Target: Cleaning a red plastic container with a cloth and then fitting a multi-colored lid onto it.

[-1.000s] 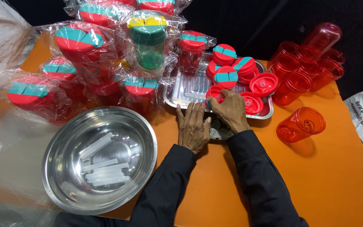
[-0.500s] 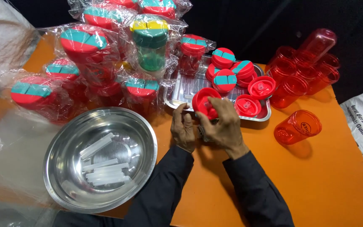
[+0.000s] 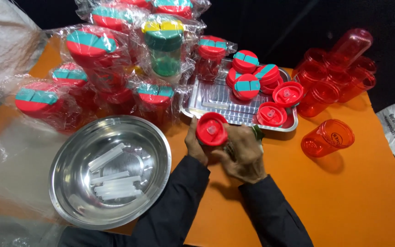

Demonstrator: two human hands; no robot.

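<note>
Head view: both hands close on one red lid (image 3: 211, 129), left hand (image 3: 195, 145) pinching its left edge, right hand (image 3: 243, 153) cupping it from below-right, lid face up toward the camera. The tray (image 3: 216, 103) lies just beyond the grip; the bowl (image 3: 69, 183) sits well to its left.

Orange tabletop (image 3: 357, 201); black backdrop (image 3: 275, 23) behind; clear plastic sheeting (image 3: 5, 151) at left; bright overhead light.

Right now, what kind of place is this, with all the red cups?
Probably a small packing or assembly table for plastic containers. Loose red jars lie beside a metal tray of lids, finished ones sit wrapped in clear bags, and both hands hold a red lid.
</note>
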